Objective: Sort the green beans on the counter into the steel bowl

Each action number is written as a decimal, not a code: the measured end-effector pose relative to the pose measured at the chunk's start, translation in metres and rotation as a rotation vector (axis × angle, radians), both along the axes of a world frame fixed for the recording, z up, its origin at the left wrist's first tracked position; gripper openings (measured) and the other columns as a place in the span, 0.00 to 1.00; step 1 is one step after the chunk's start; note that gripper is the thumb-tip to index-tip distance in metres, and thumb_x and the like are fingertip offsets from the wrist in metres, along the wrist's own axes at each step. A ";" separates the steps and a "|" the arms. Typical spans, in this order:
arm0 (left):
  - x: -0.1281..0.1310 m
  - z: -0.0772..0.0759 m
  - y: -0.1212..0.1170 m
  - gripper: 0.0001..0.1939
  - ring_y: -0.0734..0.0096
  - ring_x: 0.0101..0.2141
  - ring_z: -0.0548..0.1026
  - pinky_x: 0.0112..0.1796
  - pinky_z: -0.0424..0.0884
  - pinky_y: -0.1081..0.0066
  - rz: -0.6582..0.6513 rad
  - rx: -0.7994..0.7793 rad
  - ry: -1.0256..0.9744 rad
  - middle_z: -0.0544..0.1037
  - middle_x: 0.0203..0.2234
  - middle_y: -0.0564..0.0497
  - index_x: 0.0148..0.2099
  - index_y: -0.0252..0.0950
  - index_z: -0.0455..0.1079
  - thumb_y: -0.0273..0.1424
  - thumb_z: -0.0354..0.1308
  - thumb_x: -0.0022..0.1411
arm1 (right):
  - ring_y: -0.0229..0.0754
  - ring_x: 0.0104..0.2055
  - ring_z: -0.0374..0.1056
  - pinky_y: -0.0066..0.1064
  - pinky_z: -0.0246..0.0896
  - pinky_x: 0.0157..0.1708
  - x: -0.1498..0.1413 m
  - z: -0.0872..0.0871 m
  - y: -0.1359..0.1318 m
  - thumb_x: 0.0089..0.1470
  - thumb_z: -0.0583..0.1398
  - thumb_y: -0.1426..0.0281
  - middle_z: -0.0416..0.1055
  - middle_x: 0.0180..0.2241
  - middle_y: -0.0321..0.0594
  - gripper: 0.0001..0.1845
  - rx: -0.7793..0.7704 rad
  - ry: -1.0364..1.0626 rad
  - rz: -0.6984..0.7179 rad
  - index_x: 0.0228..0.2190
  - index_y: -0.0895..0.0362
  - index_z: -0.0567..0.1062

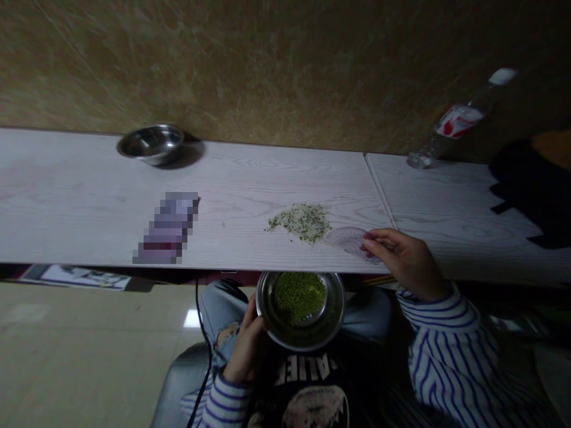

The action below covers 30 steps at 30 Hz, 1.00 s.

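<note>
My left hand grips the left rim of a shiny metal bowl, which sits just below the table's front edge, over my lap. Small green beans cover much of its bottom. Between thumb and fingers of my right hand is a clear plastic protractor, low over the tabletop. Its left end reaches the edge of a loose pile of mixed green beans and white grains on the table.
On the white wood-grain table stand a second metal bowl at the back left and a clear bottle at the back right. A pixelated flat object lies left of the pile. Something dark occupies the far right.
</note>
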<state>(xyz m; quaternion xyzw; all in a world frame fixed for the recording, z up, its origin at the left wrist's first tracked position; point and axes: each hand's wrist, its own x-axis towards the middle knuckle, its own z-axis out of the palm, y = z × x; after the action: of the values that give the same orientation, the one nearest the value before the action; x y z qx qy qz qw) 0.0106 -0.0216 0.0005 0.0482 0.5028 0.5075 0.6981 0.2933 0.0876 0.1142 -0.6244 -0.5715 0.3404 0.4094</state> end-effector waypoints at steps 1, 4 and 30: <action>-0.001 0.000 0.000 0.33 0.56 0.44 0.80 0.44 0.75 0.64 0.008 -0.008 0.013 0.85 0.42 0.52 0.55 0.46 0.78 0.26 0.69 0.44 | 0.48 0.29 0.79 0.38 0.77 0.31 0.003 0.002 -0.001 0.47 0.71 0.51 0.82 0.27 0.43 0.21 0.008 -0.010 -0.013 0.33 0.55 0.79; -0.003 0.000 0.000 0.32 0.57 0.41 0.80 0.39 0.74 0.65 -0.006 -0.002 0.069 0.85 0.41 0.54 0.55 0.48 0.78 0.26 0.68 0.45 | 0.48 0.29 0.79 0.38 0.77 0.31 0.012 0.005 -0.005 0.47 0.71 0.52 0.82 0.27 0.43 0.20 0.021 -0.035 -0.062 0.33 0.54 0.78; 0.001 0.002 0.008 0.37 0.55 0.48 0.81 0.45 0.76 0.63 -0.100 -0.076 0.175 0.83 0.51 0.45 0.67 0.41 0.68 0.36 0.68 0.54 | 0.48 0.36 0.79 0.39 0.75 0.40 0.003 -0.001 0.039 0.56 0.63 0.60 0.83 0.33 0.43 0.10 0.203 -0.334 0.179 0.34 0.54 0.80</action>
<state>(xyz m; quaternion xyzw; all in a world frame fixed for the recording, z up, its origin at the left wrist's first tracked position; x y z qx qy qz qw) 0.0113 -0.0140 0.0024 0.0911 0.5776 0.4464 0.6774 0.2967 0.1264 0.1133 -0.5743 -0.7159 0.2080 0.3381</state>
